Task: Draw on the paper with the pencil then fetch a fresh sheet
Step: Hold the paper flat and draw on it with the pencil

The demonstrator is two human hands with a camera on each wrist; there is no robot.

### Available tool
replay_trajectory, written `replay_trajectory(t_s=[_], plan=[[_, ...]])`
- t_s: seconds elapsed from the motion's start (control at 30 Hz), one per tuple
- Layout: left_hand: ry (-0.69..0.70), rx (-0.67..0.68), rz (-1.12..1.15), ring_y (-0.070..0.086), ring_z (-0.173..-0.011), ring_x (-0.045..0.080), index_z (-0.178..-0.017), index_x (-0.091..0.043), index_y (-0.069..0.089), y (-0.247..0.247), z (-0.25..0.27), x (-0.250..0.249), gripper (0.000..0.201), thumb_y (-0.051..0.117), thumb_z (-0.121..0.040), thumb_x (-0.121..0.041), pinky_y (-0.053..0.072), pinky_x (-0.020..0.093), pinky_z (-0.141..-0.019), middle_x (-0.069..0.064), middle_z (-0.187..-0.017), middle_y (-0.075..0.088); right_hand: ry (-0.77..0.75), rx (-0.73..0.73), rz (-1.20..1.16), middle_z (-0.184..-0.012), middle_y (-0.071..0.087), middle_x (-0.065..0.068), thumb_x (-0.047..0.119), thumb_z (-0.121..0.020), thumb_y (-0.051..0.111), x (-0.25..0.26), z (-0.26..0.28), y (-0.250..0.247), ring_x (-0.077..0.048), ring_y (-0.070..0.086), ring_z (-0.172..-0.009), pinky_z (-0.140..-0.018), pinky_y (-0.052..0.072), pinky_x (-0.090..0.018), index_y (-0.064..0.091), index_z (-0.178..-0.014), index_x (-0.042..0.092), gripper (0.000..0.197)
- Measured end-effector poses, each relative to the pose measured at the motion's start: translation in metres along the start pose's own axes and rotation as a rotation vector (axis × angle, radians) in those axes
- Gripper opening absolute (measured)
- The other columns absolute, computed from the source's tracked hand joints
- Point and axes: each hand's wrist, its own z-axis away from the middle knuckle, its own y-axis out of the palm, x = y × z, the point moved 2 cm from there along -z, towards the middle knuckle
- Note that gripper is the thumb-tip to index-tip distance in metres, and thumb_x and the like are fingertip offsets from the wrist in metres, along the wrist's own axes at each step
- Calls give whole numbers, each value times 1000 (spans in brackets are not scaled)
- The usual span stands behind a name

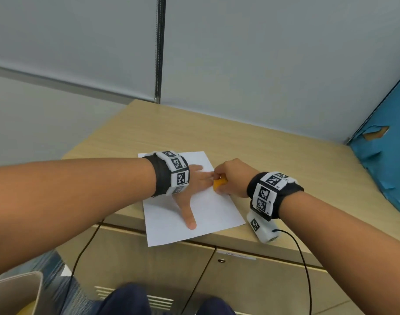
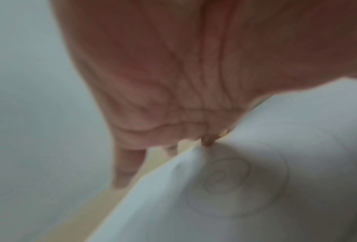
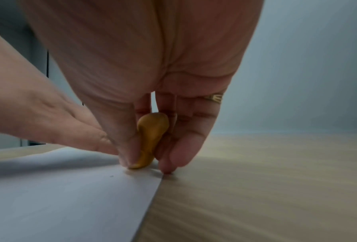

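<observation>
Two hands: both on one sheet, so I read this as drawing underway.
Left hand: fingers spread flat on the paper, pinning it so it won't slide.
Paper: on the worktop, faint spiral visible.
Right hand: pinches an orange pencil at the right edge.

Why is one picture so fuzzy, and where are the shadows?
Left wrist view: blurriest; the palm is soft, and the swirl on the paper looks faint. Right wrist view: sharper on the orange thing, with the hand's shadow across the paper. Head view: straight edges bend and the bottom smears.
</observation>
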Motion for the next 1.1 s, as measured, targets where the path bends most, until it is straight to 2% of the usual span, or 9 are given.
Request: replay_trajectory(t_s=[0.1,0.2,0.33,0.5,0.67,0.8,0.87,1.0,1.1], plan=[[84,-17,110,-9,-153,31,-155,-22,-22,1,-8,-3,139,77,-68,-69,2,54,-119,2,-165,-23,13,7,-12,-98,72,-9,24,-86,70,-2,6,-2,-28,66,-92,-76,54,-36,74,-99,8,21],[81,11,135,-22,-149,36,-152,-39,-21,10,-18,-3,140,78,-60,-74,-7,55,-117,7,-161,-32,-85,71,-26,-90,67,1,29,-84,76,5,29,5,-21,62,-83,-71,49,-32,73,-93,12,19],[80,22,96,-28,-146,41,-144,-59,-21,19,-28,-2,130,71,-55,-84,-6,66,-116,9,-157,-40,-207,167,-4,-75,59,13,36,-80,79,18,55,13,-11,55,-70,-63,42,-25,67,-83,26,16],[-19,29,142,-31,-146,37,-142,-59,-25,26,-37,-3,117,50,-60,-95,-9,66,-115,0,-158,-39,-26,17,-8,-82,68,2,34,-80,78,-6,30,-1,-22,66,-78,-70,57,-36,73,-85,17,19],[-78,41,119,-26,-146,44,-148,-54,-20,17,-43,1,112,46,-67,-94,-4,68,-115,-1,-159,-37,-152,103,15,-76,60,9,35,-83,77,15,44,10,-15,59,-73,-63,45,-25,74,-94,18,20],[-165,4,180,-19,-146,51,-144,-56,-24,13,-51,3,113,41,-62,-98,0,69,-114,3,-160,-34,20,1,-23,-93,71,-2,35,-84,75,-9,23,-1,-23,67,-88,-78,59,-38,75,-97,13,25],[-186,-3,190,-19,-145,52,-144,-57,-25,14,-53,3,115,37,-58,-101,1,70,-114,2,-160,-34,13,3,-16,-95,71,-4,34,-84,74,-9,21,4,-24,67,-88,-79,60,-40,74,-96,13,24],[-148,11,172,-24,-143,52,-139,-59,-31,19,-52,5,121,39,-50,-103,-3,71,-113,1,-159,-37,-26,51,3,-97,68,0,38,-83,75,-5,23,8,-21,65,-88,-80,58,-38,69,-93,23,19],[-71,20,149,-28,-142,52,-139,-56,-33,22,-50,6,116,43,-61,-97,-6,71,-113,-1,-159,-37,-15,46,41,-93,67,0,37,-83,77,-9,16,-2,-21,64,-86,-77,57,-36,70,-91,21,19]])
